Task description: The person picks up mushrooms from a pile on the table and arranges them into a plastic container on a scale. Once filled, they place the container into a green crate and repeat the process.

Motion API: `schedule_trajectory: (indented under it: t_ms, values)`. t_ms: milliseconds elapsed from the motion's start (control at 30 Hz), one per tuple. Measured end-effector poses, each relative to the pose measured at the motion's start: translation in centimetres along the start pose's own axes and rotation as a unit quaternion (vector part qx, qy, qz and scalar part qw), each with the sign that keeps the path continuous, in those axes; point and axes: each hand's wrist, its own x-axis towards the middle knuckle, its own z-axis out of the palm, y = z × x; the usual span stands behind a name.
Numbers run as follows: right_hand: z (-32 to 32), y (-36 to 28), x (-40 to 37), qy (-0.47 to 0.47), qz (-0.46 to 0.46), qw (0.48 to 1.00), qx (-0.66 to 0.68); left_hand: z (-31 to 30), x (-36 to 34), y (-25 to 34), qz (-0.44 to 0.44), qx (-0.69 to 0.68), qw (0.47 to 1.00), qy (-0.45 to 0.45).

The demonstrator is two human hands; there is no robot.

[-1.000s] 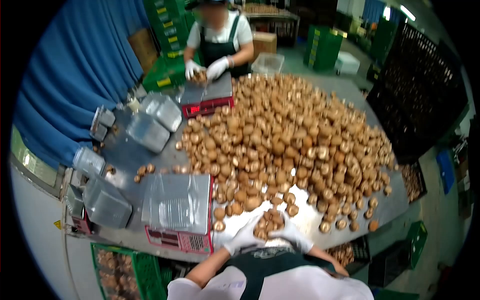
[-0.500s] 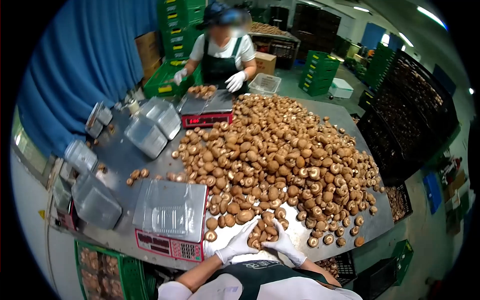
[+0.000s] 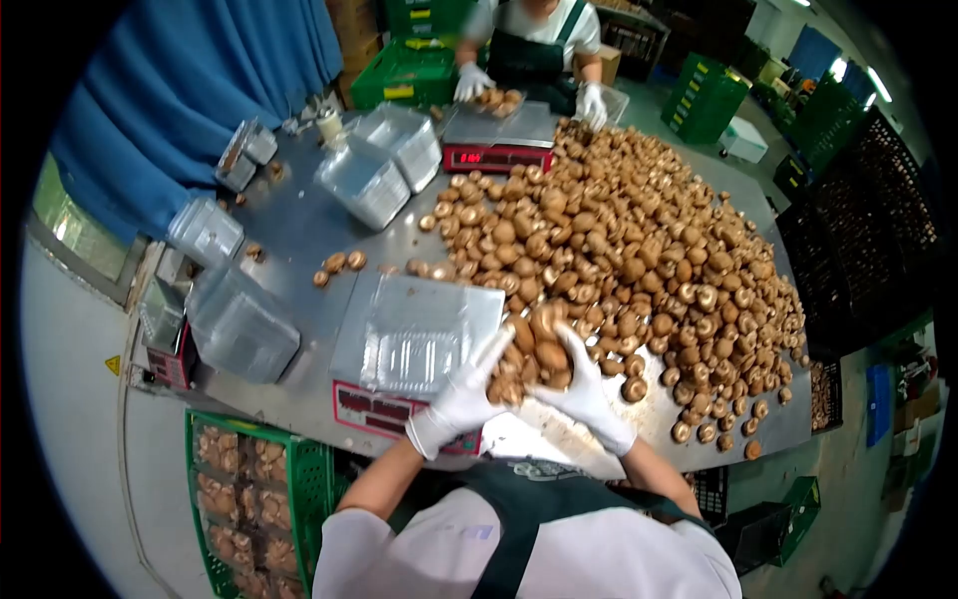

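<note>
Between my two white-gloved hands a cluster of brown mushrooms (image 3: 539,351) is held up off the table. My left hand (image 3: 467,391) wraps its left side, close to the right edge of the near scale. My right hand (image 3: 587,394) cups the other side, fingers curled inward. On the near scale (image 3: 384,413) lies a clear plastic tray (image 3: 424,324) with no mushrooms in it. The large heap of mushrooms (image 3: 639,250) spreads over the steel table just beyond my hands.
Across the table a co-worker in gloves stands behind a second scale (image 3: 499,158) bearing a mushroom pack. Stacked clear containers (image 3: 364,185) are on the left. A green crate (image 3: 239,499) of packed mushrooms sits below the table's left front edge; dark crates (image 3: 858,240) stand right.
My hands have lifted the mushrooms from the table and brought them toward the near scale. My view has shifted. The co-worker's hand has moved from above the far scale to the heap's edge.
</note>
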Motion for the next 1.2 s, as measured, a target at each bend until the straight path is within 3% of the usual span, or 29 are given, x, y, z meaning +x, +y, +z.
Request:
schedule_trajectory:
  t_ms: [33,100,167,233,367,433,533,633,833,867,967,1033,1067,1100,1200]
  values:
    - [0.9,-1.4,1.1,-0.005,-0.011,1.0,-0.005,-1.7,-0.2,0.1,-0.025,-0.008,1.0,0.008]
    - [3.3,-3.6,3.2,-0.009,-0.006,0.999,0.036,-5.6,-0.3,0.2,0.041,0.026,0.997,0.053]
    - [5.5,-5.1,4.8,-0.016,-0.04,0.999,0.028,-8.6,-1.0,-0.6,0.006,0.026,0.999,0.041]
    - [8.6,-4.8,5.4,-0.034,-0.015,0.996,0.077,-10.8,-1.6,-1.8,0.027,0.059,0.996,0.064]
    - [13.1,-4.0,6.4,0.003,-0.061,0.998,0.003,-12.6,-3.0,-5.7,-0.018,0.031,0.999,0.013]
    - [14.5,-3.7,5.8,-0.054,0.068,0.995,0.039,-12.5,-3.7,-7.1,-0.066,0.04,0.996,-0.045]
    - [15.2,-4.7,5.9,-0.078,0.102,0.989,-0.068,-11.6,-3.8,-7.9,-0.162,0.076,0.98,-0.088]
    - [15.4,-4.9,5.8,-0.046,0.069,0.982,-0.171,-11.6,-3.6,-8.1,-0.143,0.095,0.982,-0.084]
    - [15.4,-5.0,5.0,-0.007,0.043,0.984,-0.173,-12.3,-4.0,-7.1,-0.056,0.151,0.986,-0.046]
    - [15.3,-5.3,4.7,-0.003,0.046,0.984,-0.174,-12.2,-4.1,-6.7,-0.084,0.139,0.986,-0.045]
    - [14.6,-5.1,4.8,-0.006,0.012,0.982,-0.189,-11.9,-4.7,-7.5,-0.03,0.224,0.974,-0.03]
    - [14.7,-4.0,4.8,0.009,-0.012,0.985,-0.17,-11.7,-4.9,-7.6,-0.057,0.222,0.973,-0.04]
    - [14.7,-3.9,4.5,0.009,0.031,0.989,-0.144,-11.8,-4.8,-7.5,-0.04,0.249,0.967,-0.028]
    - [14.8,-3.4,4.3,0.024,0.018,0.991,-0.128,-12.1,-4.8,-7.4,-0.026,0.275,0.961,-0.022]
    - [14.8,-2.9,4.1,0.026,-0.002,0.987,-0.157,-12.5,-4.4,-7.9,-0.019,0.244,0.97,0.005]
